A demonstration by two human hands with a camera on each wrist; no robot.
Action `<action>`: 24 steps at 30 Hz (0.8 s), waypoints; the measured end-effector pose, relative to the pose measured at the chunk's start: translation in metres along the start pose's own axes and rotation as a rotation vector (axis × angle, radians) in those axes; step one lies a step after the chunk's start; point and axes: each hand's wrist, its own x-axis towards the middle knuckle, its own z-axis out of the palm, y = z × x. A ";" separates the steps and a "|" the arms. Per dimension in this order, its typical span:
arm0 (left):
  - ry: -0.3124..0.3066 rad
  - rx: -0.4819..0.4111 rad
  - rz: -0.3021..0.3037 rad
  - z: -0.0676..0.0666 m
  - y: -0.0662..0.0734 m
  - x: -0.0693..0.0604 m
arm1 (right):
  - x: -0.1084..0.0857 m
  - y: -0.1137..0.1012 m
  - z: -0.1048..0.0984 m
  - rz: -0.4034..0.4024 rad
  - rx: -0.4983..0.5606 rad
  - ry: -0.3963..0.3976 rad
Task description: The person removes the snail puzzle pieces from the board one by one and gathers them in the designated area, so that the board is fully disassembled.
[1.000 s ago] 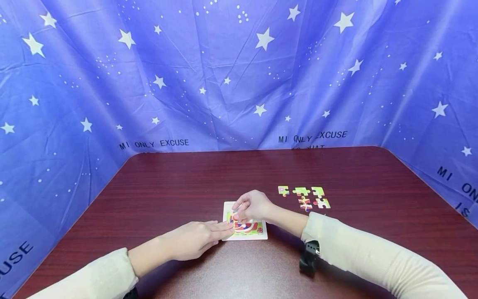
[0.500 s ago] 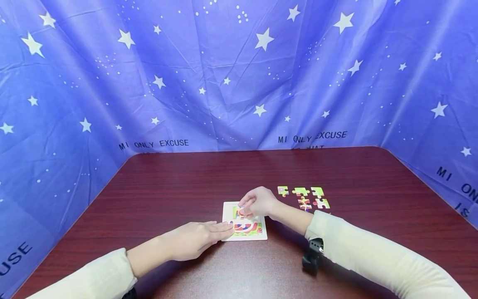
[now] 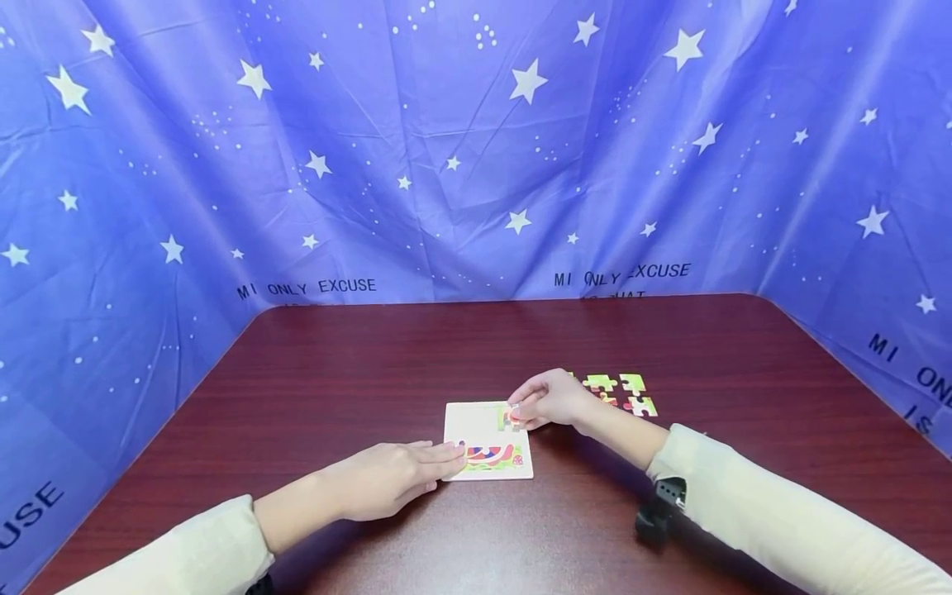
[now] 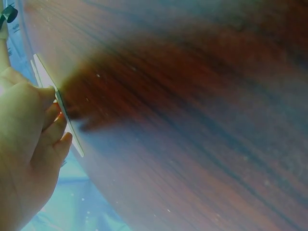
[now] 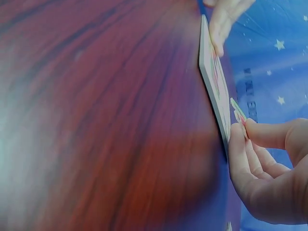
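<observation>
A white square puzzle tray [image 3: 470, 421] lies flat on the table in the head view. Colourful picture parts in red, blue and green fill its near half, while most of its far half shows bare white. My left hand [image 3: 387, 479] rests its straight fingertips on the tray's left side. At the far right corner, my right hand [image 3: 554, 398] pinches a jigsaw piece [image 3: 507, 418] between thumb and fingers. The right wrist view shows this piece [image 5: 238, 113] tilted and held just over the tray's surface. Whether it touches the tray I cannot tell.
Several loose green and red jigsaw pieces [image 3: 632, 383] lie on the dark wood table [image 3: 357, 364], right of the tray and partly behind my right hand. A blue star-patterned cloth [image 3: 446, 165] hangs behind the table's far edge.
My right hand has moved right with the pinched piece, from the tray's middle to its far right corner, uncovering the white far half. The left hand stays in place.
</observation>
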 end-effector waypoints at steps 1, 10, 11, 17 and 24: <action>-0.001 -0.002 0.000 0.000 0.000 0.000 | -0.001 0.001 -0.004 -0.001 0.011 0.003; -0.010 -0.025 0.007 -0.001 0.000 -0.001 | -0.010 0.009 -0.037 -0.051 0.028 -0.008; -0.014 -0.025 0.007 -0.001 0.000 -0.001 | -0.011 0.008 -0.040 -0.054 0.026 -0.006; -0.040 -0.040 -0.009 0.000 0.000 -0.002 | -0.017 0.003 -0.059 -0.078 0.011 0.020; -0.021 -0.029 0.006 0.000 0.001 -0.002 | -0.021 0.000 -0.072 -0.086 -0.143 0.099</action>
